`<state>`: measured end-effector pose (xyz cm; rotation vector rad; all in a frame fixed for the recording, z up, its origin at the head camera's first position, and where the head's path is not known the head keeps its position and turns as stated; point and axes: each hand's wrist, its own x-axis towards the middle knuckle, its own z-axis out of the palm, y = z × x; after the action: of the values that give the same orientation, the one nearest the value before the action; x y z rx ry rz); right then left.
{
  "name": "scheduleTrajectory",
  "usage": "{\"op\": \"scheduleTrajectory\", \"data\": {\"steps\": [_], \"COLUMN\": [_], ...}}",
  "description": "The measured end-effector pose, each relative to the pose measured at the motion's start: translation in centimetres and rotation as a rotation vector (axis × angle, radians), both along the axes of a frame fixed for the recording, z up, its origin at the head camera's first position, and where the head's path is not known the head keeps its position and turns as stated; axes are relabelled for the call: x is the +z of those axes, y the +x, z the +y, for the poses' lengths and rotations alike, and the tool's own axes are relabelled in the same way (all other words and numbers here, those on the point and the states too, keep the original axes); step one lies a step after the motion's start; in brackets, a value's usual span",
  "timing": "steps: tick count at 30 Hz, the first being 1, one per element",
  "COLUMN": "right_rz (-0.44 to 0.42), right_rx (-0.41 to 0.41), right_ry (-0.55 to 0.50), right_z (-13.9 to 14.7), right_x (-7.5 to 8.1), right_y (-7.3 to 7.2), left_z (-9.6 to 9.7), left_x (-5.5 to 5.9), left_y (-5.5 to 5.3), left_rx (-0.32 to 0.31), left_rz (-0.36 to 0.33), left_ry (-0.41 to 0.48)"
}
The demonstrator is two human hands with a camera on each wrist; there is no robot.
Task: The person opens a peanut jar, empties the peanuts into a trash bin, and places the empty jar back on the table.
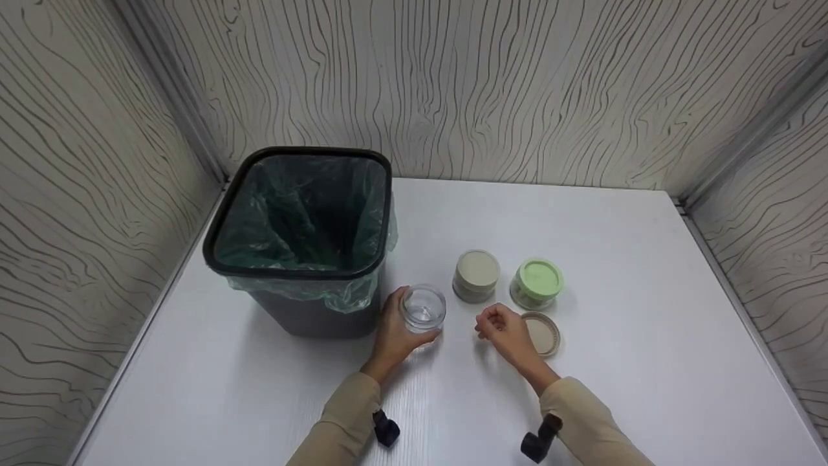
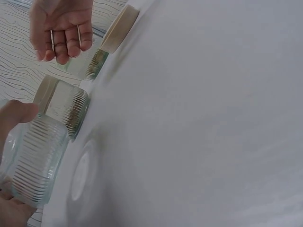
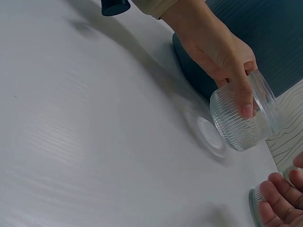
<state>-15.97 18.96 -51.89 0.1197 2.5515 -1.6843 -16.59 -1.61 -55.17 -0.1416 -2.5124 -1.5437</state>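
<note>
My left hand (image 1: 392,336) grips a clear ribbed glass jar (image 1: 424,309) round its side, thumb on one side and fingers on the other. The jar has no lid and hangs slightly above the table, with its shadow below in the left wrist view. My right hand (image 1: 508,334) is held above the table to the jar's right, fingers loosely bent and nothing in them. Beside and partly behind that hand lies a loose beige lid (image 1: 544,335). Farther back stand a jar with a beige lid (image 1: 477,270) and a jar with a green lid (image 1: 539,278).
A dark grey bin (image 1: 304,316) with a black rim and green plastic liner (image 1: 259,226) stands on the white table (image 1: 621,291), just left of my left hand. Wood-patterned walls (image 1: 453,84) enclose the back and sides.
</note>
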Motion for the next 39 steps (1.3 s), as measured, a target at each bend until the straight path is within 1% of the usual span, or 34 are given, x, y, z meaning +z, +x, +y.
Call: {"op": "scheduleTrajectory", "data": {"steps": [3, 8, 11, 15, 22, 25, 29, 32, 36, 39], "right_rz": [-0.006, -0.018, -0.025, -0.028, -0.032, -0.024, -0.013, -0.010, -0.014, -0.015], "right_rx": [-0.005, -0.013, -0.024, -0.029, -0.024, -0.025, -0.023, -0.018, -0.020, -0.026], "right_ry": [-0.007, -0.019, -0.013, -0.004, 0.001, -0.007, -0.012, -0.018, -0.028, -0.030], "right_z": [0.0, -0.1, -0.2, -0.2, -0.2, -0.2, -0.2, -0.2, -0.2, -0.2], "right_x": [0.1, 0.3, 0.3, 0.2, 0.0, 0.0, 0.0, 0.0, -0.1, -0.2], "right_y": [0.1, 0.2, 0.2, 0.2, 0.1, 0.1, 0.2, 0.3, 0.4, 0.4], "left_z": [0.0, 0.1, 0.1, 0.1, 0.1, 0.0, 0.0, -0.1, -0.1, 0.0], "left_x": [-0.2, -0.4, -0.6, -0.9, -1.0, -1.3, -1.8, -2.0, -2.0, -1.9], "left_y": [0.0, -0.1, -0.1, -0.1, 0.0, 0.1, 0.1, 0.1, 0.2, 0.3], "left_rx": [-0.004, -0.009, -0.004, 0.000, 0.007, 0.004, 0.001, -0.005, -0.021, -0.027], "left_rz": [-0.002, -0.034, -0.046, -0.050, -0.090, -0.073, -0.032, -0.029, -0.064, -0.083], "left_ry": [0.003, 0.019, 0.009, 0.003, 0.022, 0.011, -0.004, 0.018, 0.063, 0.080]}}
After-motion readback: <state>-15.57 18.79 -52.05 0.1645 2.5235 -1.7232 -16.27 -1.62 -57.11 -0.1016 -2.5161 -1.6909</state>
